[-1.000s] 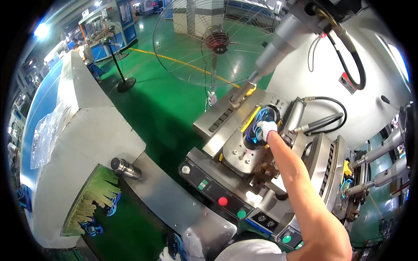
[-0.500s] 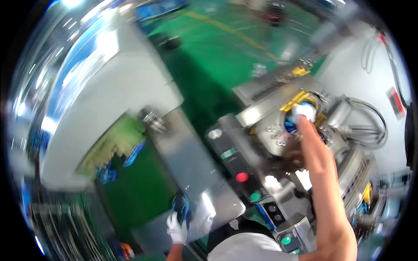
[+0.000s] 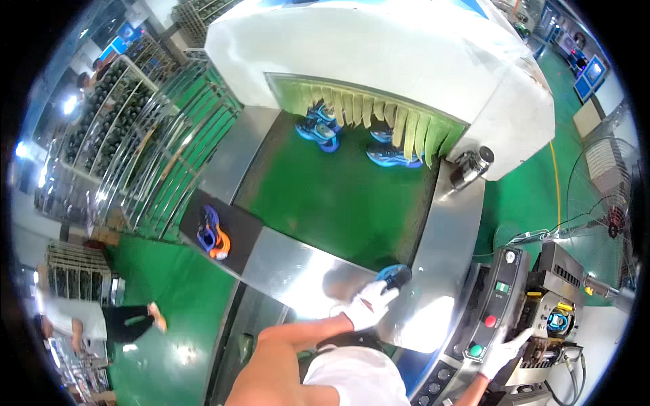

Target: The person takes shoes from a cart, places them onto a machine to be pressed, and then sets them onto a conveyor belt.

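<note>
My left hand (image 3: 370, 306), in a white glove, grips a dark and blue shoe (image 3: 395, 275) at the near right corner of a green conveyor belt (image 3: 318, 203). My right hand (image 3: 502, 353), also gloved, holds nothing. Its fingers are stretched out between a control panel (image 3: 489, 318) with red and green buttons and a metal machine (image 3: 550, 298). In that machine sits a blue and black shoe (image 3: 558, 321). Blue shoes (image 3: 318, 127) lie at the far left of the belt, and another blue shoe (image 3: 395, 157) lies under the curtain strips.
A white tunnel housing (image 3: 365, 51) with a yellowish strip curtain (image 3: 379, 111) covers the belt's far end. On the left ledge lies a blue and orange shoe (image 3: 213, 233). A metal cylinder (image 3: 472, 166) stands at right. Wire racks (image 3: 166, 169) and a co-worker (image 3: 88, 321) are at left.
The view has swung to the right machine's other side, toward the belt. My right hand has drawn back from the shoe in the machine. My left hand stays with its shoe at the belt corner.
</note>
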Demonstrator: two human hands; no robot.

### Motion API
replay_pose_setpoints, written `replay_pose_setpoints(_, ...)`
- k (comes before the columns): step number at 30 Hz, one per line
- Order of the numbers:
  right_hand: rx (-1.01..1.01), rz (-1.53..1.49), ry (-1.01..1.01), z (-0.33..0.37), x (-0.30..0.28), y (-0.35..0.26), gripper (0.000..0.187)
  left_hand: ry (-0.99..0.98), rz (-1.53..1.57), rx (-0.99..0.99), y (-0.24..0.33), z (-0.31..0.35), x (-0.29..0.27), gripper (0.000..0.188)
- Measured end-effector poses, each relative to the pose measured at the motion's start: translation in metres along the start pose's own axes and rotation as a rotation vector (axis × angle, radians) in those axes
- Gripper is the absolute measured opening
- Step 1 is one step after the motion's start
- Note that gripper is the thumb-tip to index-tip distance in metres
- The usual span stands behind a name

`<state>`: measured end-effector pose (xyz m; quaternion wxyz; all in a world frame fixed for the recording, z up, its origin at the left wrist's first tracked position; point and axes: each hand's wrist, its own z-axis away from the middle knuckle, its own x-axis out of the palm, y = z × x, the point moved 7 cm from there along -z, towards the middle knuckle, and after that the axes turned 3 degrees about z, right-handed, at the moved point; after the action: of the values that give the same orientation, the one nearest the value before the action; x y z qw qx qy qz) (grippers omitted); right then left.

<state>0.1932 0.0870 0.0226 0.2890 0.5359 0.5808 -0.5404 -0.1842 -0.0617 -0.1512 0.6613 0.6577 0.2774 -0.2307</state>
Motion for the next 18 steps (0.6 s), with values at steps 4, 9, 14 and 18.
replay_pose_setpoints(4, -0.001, 1.012, -0.396, 0.072, 0.117, 0.046, 0.112, -0.16, 0.378, 0.119, -0.009, -0.016, -0.03, 0.062)
replay_pose_setpoints(9, 0.156, 0.502, -0.429, 0.043, 0.083, 0.05, 0.114, 0.068, 0.284, -0.044, -0.148, -0.105, -0.177, 0.069)
replay_pose_setpoints(14, 0.122, 0.325, -0.403, 0.132, 0.09, 0.045, 0.092, 0.665, -0.167, -0.286, -0.337, -0.228, -0.349, 0.078)
replay_pose_setpoints(18, 0.25, 0.407, -0.604, 0.192, 0.122, 0.007, 0.095, 0.499, -0.271, -0.26, -0.409, -0.272, -0.371, 0.06)
